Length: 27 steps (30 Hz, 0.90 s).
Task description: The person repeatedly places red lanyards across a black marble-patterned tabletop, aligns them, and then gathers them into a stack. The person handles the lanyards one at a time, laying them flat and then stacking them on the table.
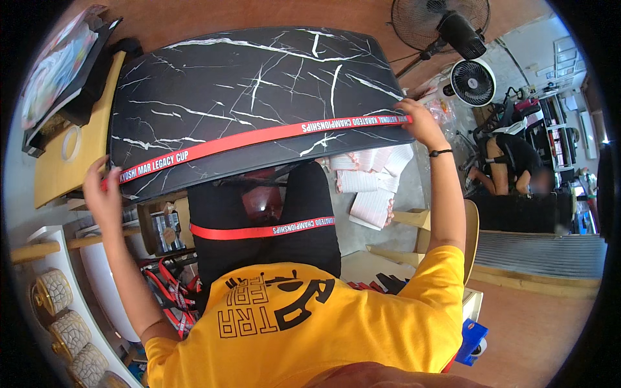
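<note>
A long red printed ribbon (pixel 228 143) with white lettering stretches slantwise across a black marble-patterned table (pixel 194 92). At its left end, beside the table's left edge, my left hand (pixel 103 189) holds the ribbon between thumb and fingers; this hand is slightly blurred. My right hand (pixel 421 123) pinches the other end near the table's right edge. A dark bracelet sits on the right wrist. Across my lap, on black trousers (pixel 262 250), lies a second stretch of red ribbon (pixel 252 233), also lettered.
Folded white strips (pixel 366 186) lie on the floor to the right. Black-and-red lanyards (pixel 170 291) are heaped at lower left, near an open cardboard box (pixel 167 225). A tape roll (pixel 71 144) rests on a wooden surface. Fans (pixel 473 82) and a bent-over person (pixel 514 157) are at right.
</note>
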### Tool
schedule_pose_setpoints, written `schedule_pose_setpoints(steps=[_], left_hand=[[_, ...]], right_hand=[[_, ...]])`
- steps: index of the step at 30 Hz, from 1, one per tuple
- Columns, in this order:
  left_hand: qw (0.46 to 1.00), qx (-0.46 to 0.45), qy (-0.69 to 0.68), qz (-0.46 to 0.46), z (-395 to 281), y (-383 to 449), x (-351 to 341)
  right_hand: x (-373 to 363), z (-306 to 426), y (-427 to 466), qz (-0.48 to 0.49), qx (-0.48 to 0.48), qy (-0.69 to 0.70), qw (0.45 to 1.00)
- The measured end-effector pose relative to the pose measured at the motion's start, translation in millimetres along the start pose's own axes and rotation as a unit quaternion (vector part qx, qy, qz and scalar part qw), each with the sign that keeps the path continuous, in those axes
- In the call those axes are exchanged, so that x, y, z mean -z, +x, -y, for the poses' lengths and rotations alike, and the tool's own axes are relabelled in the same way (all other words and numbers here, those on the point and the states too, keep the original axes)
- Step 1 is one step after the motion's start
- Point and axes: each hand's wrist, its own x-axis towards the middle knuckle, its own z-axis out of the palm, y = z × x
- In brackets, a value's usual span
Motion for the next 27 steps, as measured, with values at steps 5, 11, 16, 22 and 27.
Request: schedule_pose_setpoints(steps=[5, 11, 16, 22, 27], left_hand=[[0.966, -0.173, -0.060, 0.184, -75, 6, -19], [0.960, -0.108, -0.106, 0.237, -82, 5, -28], [0.957, -0.169, -0.105, 0.210, -93, 3, -30], [0.946, -0.106, -0.123, 0.281, -108, 9, -41], [0.948, -0.137, -0.106, 0.266, -117, 5, -43]], right_hand=[[-8, 17, 8, 0.064, -0.019, -0.068, 0.995], [-12, 13, 6, 0.082, -0.027, -0.086, 0.992], [-7, 65, 20, 0.052, 0.004, -0.048, 0.997], [-27, 163, 42, 0.011, 0.143, 0.128, 0.981], [-27, 187, 49, 0.049, 0.077, 0.105, 0.990]])
